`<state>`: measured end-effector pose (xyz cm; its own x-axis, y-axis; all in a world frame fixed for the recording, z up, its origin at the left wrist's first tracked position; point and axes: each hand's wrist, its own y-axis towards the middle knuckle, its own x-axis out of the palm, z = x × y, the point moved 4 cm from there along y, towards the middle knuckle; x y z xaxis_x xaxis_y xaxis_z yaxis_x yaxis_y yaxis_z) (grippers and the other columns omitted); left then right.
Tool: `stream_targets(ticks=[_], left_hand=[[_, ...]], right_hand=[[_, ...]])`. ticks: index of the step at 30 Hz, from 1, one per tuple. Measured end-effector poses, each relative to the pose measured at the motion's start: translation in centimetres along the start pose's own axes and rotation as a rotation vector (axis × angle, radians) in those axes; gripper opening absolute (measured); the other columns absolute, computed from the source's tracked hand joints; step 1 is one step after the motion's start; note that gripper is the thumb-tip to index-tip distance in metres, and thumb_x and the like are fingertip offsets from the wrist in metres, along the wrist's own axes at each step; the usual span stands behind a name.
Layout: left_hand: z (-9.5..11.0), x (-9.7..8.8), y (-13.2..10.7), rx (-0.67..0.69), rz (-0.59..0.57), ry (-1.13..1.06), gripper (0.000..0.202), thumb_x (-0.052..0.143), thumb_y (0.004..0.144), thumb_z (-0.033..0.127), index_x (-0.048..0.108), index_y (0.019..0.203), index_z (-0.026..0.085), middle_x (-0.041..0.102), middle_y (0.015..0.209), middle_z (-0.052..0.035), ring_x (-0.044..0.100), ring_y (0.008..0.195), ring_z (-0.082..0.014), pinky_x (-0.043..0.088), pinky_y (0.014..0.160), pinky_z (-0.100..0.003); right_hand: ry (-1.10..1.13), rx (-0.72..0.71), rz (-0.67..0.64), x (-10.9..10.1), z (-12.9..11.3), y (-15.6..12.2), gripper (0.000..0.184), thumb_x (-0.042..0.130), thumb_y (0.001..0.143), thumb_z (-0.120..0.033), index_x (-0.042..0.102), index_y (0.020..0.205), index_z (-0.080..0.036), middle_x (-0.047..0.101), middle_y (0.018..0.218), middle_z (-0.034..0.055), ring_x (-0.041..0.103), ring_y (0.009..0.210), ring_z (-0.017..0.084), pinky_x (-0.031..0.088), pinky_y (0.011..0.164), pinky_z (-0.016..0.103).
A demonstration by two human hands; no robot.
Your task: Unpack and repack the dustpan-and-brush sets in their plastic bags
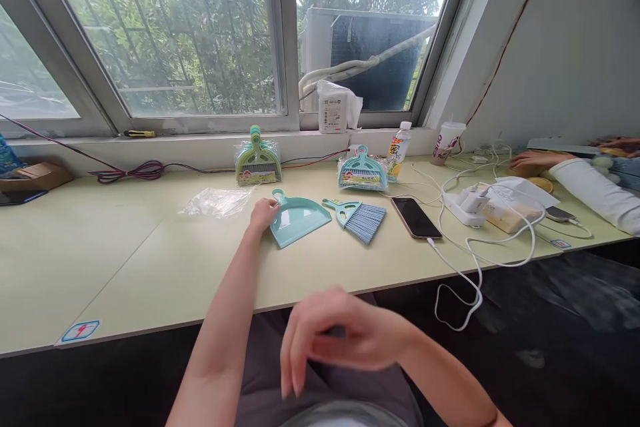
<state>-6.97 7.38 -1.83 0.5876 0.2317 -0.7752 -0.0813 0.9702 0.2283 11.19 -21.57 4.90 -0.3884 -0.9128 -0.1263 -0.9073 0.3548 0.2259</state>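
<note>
A light teal dustpan [299, 219] lies on the pale table with its handle toward the window. My left hand [263, 214] is closed on its left edge beside the handle, the fingertips partly hidden. Right of the dustpan is a small hand brush [364, 220] with blue-grey bristles and a teal handle pointing left. My right hand [345, 330] hangs in the air over my lap, in front of the table edge. It is slightly blurred, its fingers bend loosely downward, and nothing shows in it. Crumpled clear plastic wrapping [217, 202] lies left of the dustpan.
Wrapped brush-and-dustpan sets, one green [258, 159] and one teal [363, 170], stand at the back. A phone [416, 217], a drink bottle [399, 152], white cables [475, 273] and a power strip [465, 205] occupy the right. Another person's sleeve [595, 190] rests at far right.
</note>
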Motion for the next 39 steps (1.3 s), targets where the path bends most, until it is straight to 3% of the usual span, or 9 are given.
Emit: stream_targets(ticks=[2,4,7,10,19,25,28,33,39], left_hand=[[0.1,0.0,-0.2,-0.014,0.007,-0.006,0.026,0.052,0.081,0.031,0.071,0.094,0.017,0.065,0.117,-0.0126,0.058,0.106,-0.0256,0.043,0.080,-0.029],[0.2,-0.1,-0.4,-0.032,0.014,-0.003,0.024,0.052,0.081,0.028,0.071,0.092,0.018,0.067,0.114,-0.0112,0.060,0.103,-0.0237,0.042,0.076,-0.027],[0.4,-0.4,-0.7,-0.051,0.031,-0.003,0.020,0.053,0.080,0.027,0.071,0.083,0.018,0.070,0.100,-0.0097,0.062,0.097,-0.0230,0.041,0.071,-0.026],[0.3,-0.7,-0.8,-0.074,0.064,-0.025,0.018,0.055,0.079,0.025,0.071,0.077,0.018,0.071,0.091,-0.0096,0.063,0.092,-0.0232,0.041,0.070,-0.026],[-0.4,-0.8,-0.2,-0.158,0.176,-0.309,0.016,0.053,0.081,0.022,0.067,0.085,0.016,0.069,0.099,-0.0127,0.062,0.095,-0.0251,0.042,0.079,-0.032],[0.3,-0.3,-0.2,-0.212,0.128,-0.524,0.021,0.056,0.080,0.028,0.065,0.094,0.015,0.068,0.105,-0.0133,0.061,0.098,-0.0247,0.043,0.083,-0.032],[2.0,0.1,-0.8,-0.104,0.006,-0.662,0.033,0.057,0.081,0.041,0.065,0.099,0.014,0.067,0.108,-0.0119,0.061,0.096,-0.0228,0.044,0.079,-0.030],[4.5,0.1,-2.4,0.127,-0.268,-0.752,0.052,0.061,0.074,0.060,0.069,0.096,0.014,0.068,0.096,-0.0076,0.059,0.091,-0.0221,0.042,0.077,-0.029],[4.5,0.1,-2.9,0.105,-0.370,-0.785,0.057,0.071,0.066,0.060,0.070,0.097,0.013,0.067,0.085,-0.0063,0.058,0.079,-0.0196,0.039,0.068,-0.028]], right_hand=[[-0.553,0.074,0.427,-8.8,-0.6,-0.1,0.034,0.042,0.094,-0.046,0.067,0.103,-0.026,0.068,0.110,0.0077,0.062,0.105,0.022,0.048,0.092,0.038],[-1.057,0.271,0.691,-16.1,0.0,-0.9,0.026,0.046,0.094,-0.034,0.065,0.108,-0.024,0.063,0.119,0.0093,0.057,0.111,0.023,0.045,0.093,0.039],[-1.435,0.694,0.701,-23.5,3.0,-2.2,0.025,0.058,0.087,-0.027,0.068,0.109,-0.018,0.063,0.119,0.0137,0.053,0.116,0.029,0.041,0.093,0.039],[-1.429,0.891,0.562,-26.9,5.7,-2.8,0.025,0.060,0.086,-0.034,0.072,0.102,-0.020,0.068,0.112,0.0120,0.058,0.108,0.028,0.041,0.083,0.033],[-1.451,0.986,0.527,-28.8,6.1,-2.1,0.022,0.070,0.070,-0.037,0.077,0.080,-0.018,0.071,0.095,0.0123,0.056,0.104,0.030,0.034,0.084,0.036],[-1.362,0.773,0.779,-27.7,2.5,0.5,0.030,0.064,0.075,-0.047,0.077,0.083,-0.021,0.071,0.094,0.0082,0.058,0.099,0.026,0.035,0.075,0.030],[-1.291,0.630,0.765,-25.3,2.2,3.8,0.033,0.065,0.076,-0.051,0.077,0.084,-0.021,0.070,0.091,0.0075,0.059,0.093,0.024,0.035,0.071,0.029],[-1.465,0.433,0.878,-22.2,4.5,8.3,0.024,0.061,0.084,-0.039,0.071,0.079,-0.017,0.066,0.099,0.0117,0.057,0.098,0.025,0.033,0.085,0.036],[-1.125,0.181,1.050,-24.5,7.4,7.1,0.032,0.063,0.083,-0.040,0.064,0.110,-0.023,0.060,0.122,0.0102,0.054,0.112,0.027,0.037,0.092,0.040]])
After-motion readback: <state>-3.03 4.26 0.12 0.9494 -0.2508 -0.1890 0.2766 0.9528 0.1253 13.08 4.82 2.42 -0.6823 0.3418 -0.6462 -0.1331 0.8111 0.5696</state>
